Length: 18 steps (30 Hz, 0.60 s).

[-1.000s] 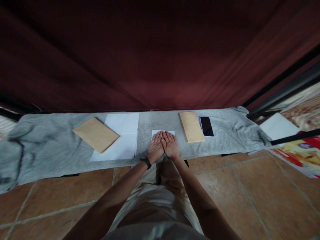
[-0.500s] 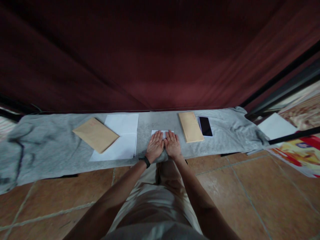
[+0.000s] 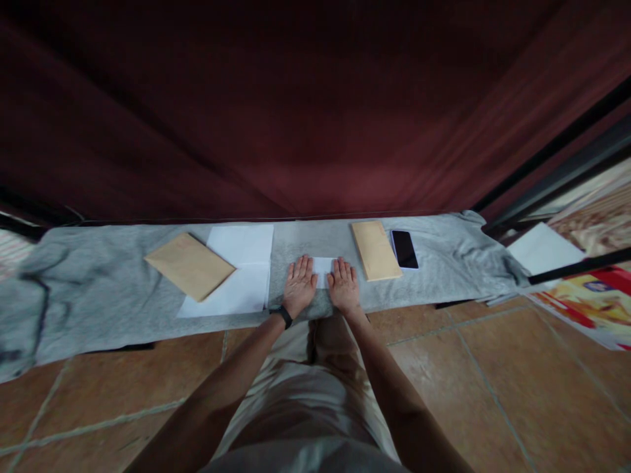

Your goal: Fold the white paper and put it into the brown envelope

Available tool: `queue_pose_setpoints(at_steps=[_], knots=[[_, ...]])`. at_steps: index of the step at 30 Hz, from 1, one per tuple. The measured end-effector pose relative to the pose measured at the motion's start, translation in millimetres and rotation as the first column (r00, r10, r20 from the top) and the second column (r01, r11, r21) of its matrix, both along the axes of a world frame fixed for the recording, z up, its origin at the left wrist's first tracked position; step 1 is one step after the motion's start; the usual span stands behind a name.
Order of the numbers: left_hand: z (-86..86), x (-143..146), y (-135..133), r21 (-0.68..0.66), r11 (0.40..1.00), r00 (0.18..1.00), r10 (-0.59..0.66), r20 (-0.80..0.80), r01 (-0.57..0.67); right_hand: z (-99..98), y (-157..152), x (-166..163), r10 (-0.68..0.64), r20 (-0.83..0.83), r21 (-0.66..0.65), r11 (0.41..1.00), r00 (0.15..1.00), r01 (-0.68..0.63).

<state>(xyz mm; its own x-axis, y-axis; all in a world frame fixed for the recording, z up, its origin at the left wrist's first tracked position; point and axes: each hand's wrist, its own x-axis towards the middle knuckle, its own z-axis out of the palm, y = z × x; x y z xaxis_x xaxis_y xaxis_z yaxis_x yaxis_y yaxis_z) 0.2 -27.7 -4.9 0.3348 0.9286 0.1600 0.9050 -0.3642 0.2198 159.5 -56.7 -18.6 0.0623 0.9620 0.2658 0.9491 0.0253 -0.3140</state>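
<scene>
A small white piece of paper [image 3: 323,269], seemingly folded, lies on the grey cloth [image 3: 296,240] right in front of me. My left hand [image 3: 300,287] rests flat on its left end, fingers stretched out, a dark band on the wrist. Flat on the right end lies my right hand [image 3: 344,287], its fingers also straight. Between the two hands the middle of the paper shows; its ends are hidden under them. Neither hand grips anything.
To the left, a brown envelope [image 3: 190,266] partly covers white paper sheets [image 3: 246,289]. Another brown envelope [image 3: 376,251] and a smartphone [image 3: 405,249] lie to the right. A dark red curtain [image 3: 315,131] hangs behind the cloth. Tiled floor [image 3: 444,368] is below.
My hands have slid apart along the paper, the left one leftward and the right one slightly rightward. More of the paper's middle now shows between them.
</scene>
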Motion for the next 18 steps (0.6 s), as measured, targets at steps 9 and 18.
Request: queue_pose_setpoints(at_steps=[9,18], knots=[[-4.5,-12.3,4.8,0.011,1.000,0.999,0.028,-0.017,-0.028,3.6,-2.5,3.0,-0.008,-0.001,-0.055,0.998,1.000,0.008],[-6.5,-14.3,4.7,0.028,0.999,0.999,0.037,-0.017,-0.037,2.8,-6.5,9.7,-0.015,0.005,-0.077,0.997,1.000,0.015]])
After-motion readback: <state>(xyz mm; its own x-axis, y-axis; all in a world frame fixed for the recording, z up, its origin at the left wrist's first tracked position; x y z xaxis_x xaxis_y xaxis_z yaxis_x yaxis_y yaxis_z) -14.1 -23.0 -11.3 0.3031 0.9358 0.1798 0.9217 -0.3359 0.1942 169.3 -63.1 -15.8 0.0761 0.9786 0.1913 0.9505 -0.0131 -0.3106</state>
